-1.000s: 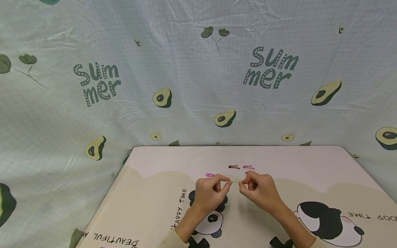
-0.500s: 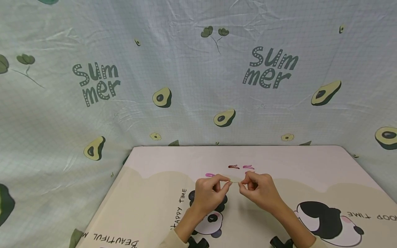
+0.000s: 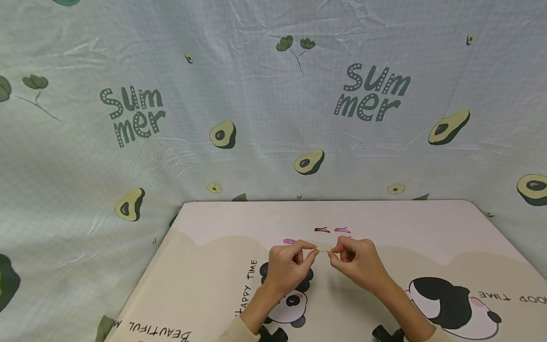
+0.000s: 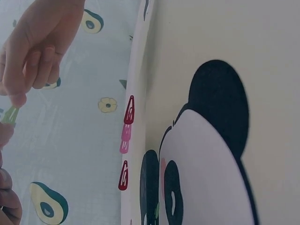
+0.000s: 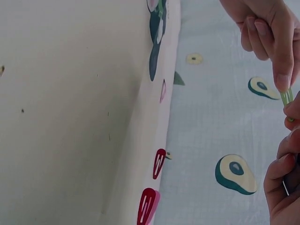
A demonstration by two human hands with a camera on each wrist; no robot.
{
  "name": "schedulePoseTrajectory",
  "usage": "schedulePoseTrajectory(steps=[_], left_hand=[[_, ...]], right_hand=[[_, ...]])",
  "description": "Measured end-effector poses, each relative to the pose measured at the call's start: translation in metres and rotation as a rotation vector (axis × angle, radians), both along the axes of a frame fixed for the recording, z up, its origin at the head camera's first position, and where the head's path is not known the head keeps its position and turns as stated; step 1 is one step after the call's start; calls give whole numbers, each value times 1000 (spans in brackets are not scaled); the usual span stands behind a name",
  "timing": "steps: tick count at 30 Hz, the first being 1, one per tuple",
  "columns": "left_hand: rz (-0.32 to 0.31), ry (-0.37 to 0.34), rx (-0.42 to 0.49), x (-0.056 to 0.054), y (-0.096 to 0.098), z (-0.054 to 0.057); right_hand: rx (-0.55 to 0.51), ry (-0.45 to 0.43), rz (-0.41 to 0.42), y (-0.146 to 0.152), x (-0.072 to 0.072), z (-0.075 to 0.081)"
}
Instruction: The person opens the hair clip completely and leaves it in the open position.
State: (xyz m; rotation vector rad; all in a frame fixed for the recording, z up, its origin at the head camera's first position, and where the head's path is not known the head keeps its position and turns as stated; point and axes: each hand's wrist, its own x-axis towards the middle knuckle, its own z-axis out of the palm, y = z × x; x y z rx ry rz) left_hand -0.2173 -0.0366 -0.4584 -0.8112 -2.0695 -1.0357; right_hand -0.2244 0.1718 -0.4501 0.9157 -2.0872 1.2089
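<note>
A small light-green snap hair clip (image 3: 323, 251) is stretched between my two hands above the table. My left hand (image 3: 285, 268) pinches one end of it between thumb and index finger. At the other end, the right hand (image 3: 360, 267) pinches with thumb and fingertip. The wrist views show the slotted clip's green body (image 5: 287, 96) between the fingertips, which hide both its ends. Beyond the hands lie a dark red hair clip (image 3: 322, 230), a pink hair clip (image 3: 342, 230) and another pink hair clip (image 3: 289, 241). A further pink piece is mostly covered by the right hand.
The table (image 3: 205, 280) has a cream and pink cover printed with a panda, a dog and lettering. Behind it hangs a pale curtain (image 3: 265, 95) with avocado prints. In the right wrist view a red hair clip (image 5: 159, 164) lies near the table's far edge.
</note>
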Motion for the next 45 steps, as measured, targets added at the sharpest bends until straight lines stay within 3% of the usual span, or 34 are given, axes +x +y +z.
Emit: schedulePoseTrajectory(steps=[25, 45], left_hand=[[34, 10, 3, -2, 0, -3], [33, 46, 1, -1, 1, -3]], right_hand=[[-1, -12, -63, 1, 0, -3], [-57, 76, -66, -2, -1, -6]])
